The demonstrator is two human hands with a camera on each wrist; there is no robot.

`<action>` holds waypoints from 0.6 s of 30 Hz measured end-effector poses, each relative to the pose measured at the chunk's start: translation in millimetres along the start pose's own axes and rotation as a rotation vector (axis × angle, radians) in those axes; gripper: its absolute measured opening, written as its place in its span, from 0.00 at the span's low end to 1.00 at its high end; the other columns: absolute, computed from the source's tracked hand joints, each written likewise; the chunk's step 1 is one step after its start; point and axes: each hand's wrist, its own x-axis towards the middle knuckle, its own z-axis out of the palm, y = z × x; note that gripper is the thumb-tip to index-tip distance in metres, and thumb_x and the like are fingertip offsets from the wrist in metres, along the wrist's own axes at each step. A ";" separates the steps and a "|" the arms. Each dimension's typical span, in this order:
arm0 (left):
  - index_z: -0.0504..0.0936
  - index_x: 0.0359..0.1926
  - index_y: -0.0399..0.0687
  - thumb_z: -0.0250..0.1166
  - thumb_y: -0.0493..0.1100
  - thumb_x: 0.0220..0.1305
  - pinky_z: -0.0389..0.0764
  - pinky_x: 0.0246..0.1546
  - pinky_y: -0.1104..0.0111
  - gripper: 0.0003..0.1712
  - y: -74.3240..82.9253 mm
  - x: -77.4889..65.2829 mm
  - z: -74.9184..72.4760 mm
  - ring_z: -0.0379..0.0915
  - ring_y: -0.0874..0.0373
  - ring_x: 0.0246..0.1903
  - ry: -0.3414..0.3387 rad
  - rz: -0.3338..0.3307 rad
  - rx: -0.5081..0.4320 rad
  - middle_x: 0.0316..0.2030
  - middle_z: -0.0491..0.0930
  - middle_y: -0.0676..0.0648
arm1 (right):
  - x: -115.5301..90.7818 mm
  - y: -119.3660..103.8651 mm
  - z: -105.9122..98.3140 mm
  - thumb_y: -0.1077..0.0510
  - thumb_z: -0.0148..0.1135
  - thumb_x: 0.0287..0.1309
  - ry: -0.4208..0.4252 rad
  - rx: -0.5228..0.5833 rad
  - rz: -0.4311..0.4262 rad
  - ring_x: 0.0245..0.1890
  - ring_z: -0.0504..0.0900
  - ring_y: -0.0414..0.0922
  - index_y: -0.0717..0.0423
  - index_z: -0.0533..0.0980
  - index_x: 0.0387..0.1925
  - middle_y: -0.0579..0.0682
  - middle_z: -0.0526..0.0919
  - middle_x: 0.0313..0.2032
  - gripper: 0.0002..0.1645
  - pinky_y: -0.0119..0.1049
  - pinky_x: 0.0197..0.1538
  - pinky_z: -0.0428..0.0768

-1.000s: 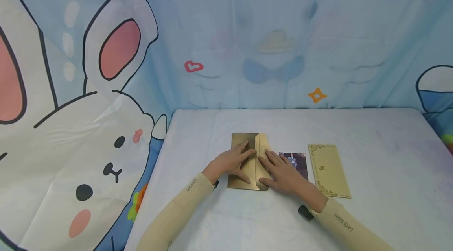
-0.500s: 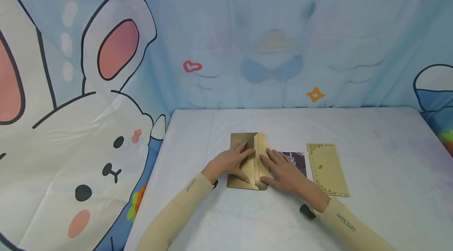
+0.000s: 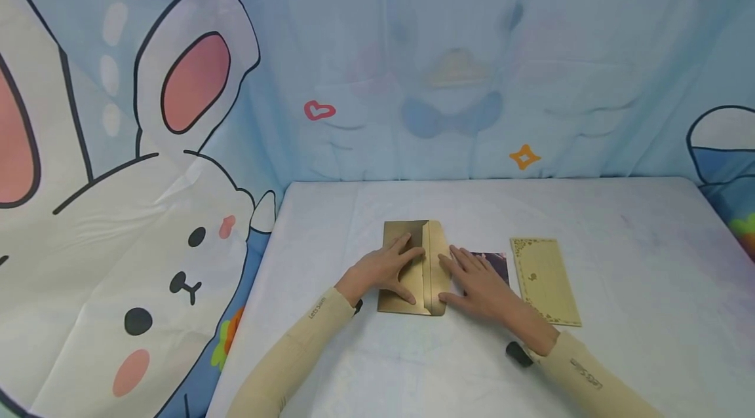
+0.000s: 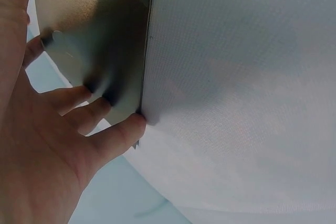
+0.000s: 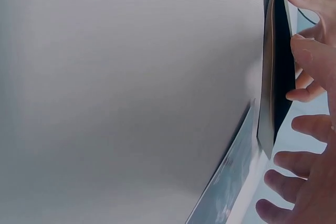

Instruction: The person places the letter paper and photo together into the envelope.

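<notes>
my left hand point(image 3: 380, 272), fingers spread, rests on the envelope point(image 3: 417, 276), nearer the table's point(image 3: 342, 234) left edge than its right. my right hand point(image 3: 480, 284), fingers parted, is at the flap point(image 3: 436, 277), perhaps touching. i'd judge this as flattening the flap; next calls for light, even pressure.

- A person's bare left hand point(image 4: 44, 140) filled the lower left, its fingers point(image 4: 118, 136) apart and fairly straight.
- The fingertips rested on a flat, shiny gold-coloured sheet point(image 4: 79, 45), one of them right at its straight, dark-lined edge.
- The sheet darkened into blurred patches near the fingertips.
- A white woven cloth point(image 4: 236, 77) lay right of the sheet, a pale-blue surface point(image 4: 118, 195) below it.
</notes>
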 end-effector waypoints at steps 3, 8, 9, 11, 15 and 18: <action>0.52 0.79 0.69 0.71 0.77 0.45 0.75 0.64 0.53 0.64 0.6 -0.5 -0.9 0.47 0.47 0.79 -0.004 -0.002 -0.001 0.81 0.42 0.42 | -2.5 3.1 -0.4 0.35 0.64 0.62 -0.005 0.001 0.012 0.74 0.60 0.65 0.55 0.62 0.75 0.64 0.59 0.75 0.48 0.67 0.71 0.59; 0.52 0.79 0.69 0.71 0.77 0.45 0.76 0.63 0.53 0.64 0.2 0.0 -0.6 0.47 0.47 0.79 -0.006 -0.003 0.002 0.81 0.42 0.43 | -6.7 7.7 -0.1 0.35 0.64 0.62 0.024 -0.015 0.012 0.73 0.62 0.65 0.56 0.62 0.75 0.64 0.61 0.74 0.49 0.65 0.71 0.61; 0.51 0.79 0.69 0.71 0.77 0.45 0.76 0.63 0.53 0.64 0.2 0.1 -0.5 0.48 0.47 0.78 -0.008 -0.002 0.003 0.81 0.42 0.42 | -7.5 8.6 -0.4 0.35 0.64 0.62 0.029 -0.018 0.011 0.73 0.62 0.65 0.56 0.62 0.75 0.65 0.61 0.74 0.49 0.64 0.71 0.61; 0.52 0.79 0.69 0.71 0.77 0.45 0.76 0.64 0.53 0.64 -0.1 0.2 -0.4 0.48 0.47 0.78 -0.006 -0.001 0.003 0.81 0.42 0.42 | -9.1 10.8 -0.7 0.36 0.65 0.61 0.041 -0.028 0.004 0.73 0.63 0.65 0.57 0.62 0.75 0.65 0.62 0.74 0.50 0.64 0.71 0.62; 0.52 0.78 0.69 0.71 0.77 0.44 0.76 0.64 0.54 0.64 -0.8 0.1 0.4 0.48 0.47 0.78 0.003 0.003 0.003 0.80 0.43 0.42 | -11.5 15.4 -1.7 0.36 0.67 0.60 0.047 -0.035 0.005 0.73 0.63 0.65 0.59 0.60 0.75 0.66 0.61 0.74 0.52 0.63 0.71 0.62; 0.53 0.78 0.68 0.72 0.76 0.45 0.76 0.64 0.53 0.63 -0.8 0.0 1.0 0.48 0.47 0.78 0.007 0.008 -0.007 0.80 0.43 0.42 | -13.8 19.0 -2.1 0.37 0.68 0.59 0.047 -0.029 0.021 0.73 0.62 0.65 0.60 0.60 0.75 0.66 0.61 0.74 0.53 0.63 0.71 0.61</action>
